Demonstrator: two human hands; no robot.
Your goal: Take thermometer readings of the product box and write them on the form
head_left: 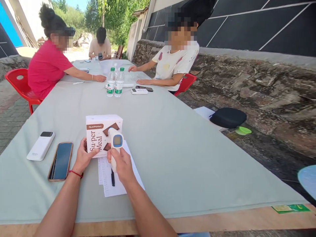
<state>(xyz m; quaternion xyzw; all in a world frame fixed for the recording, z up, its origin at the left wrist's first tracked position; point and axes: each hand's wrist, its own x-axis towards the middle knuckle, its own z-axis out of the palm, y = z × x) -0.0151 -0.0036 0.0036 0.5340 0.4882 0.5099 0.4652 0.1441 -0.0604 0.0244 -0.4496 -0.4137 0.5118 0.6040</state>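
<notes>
A white and brown meal box (95, 136) labelled "Su-per Meal" stands on the table in front of me. My left hand (84, 156) grips its lower left side, thumb across the front. In my right hand (122, 164) is a white infrared thermometer (113, 140), fingers wrapped round its handle. Its blue-rimmed screen faces me, and its front end points at the box, overlapping it in view; I cannot tell whether they touch. Printed paper sheets (132, 177) lie under my right hand, with a black pen (113, 178) on them.
Left of my hands are a phone (60, 161) and a white power bank (41, 146). Two water bottles (115, 84) stand farther up the table (197, 171), near another white device (139, 91). Three other people sit around the table. A black case (228, 118) lies beyond its right edge.
</notes>
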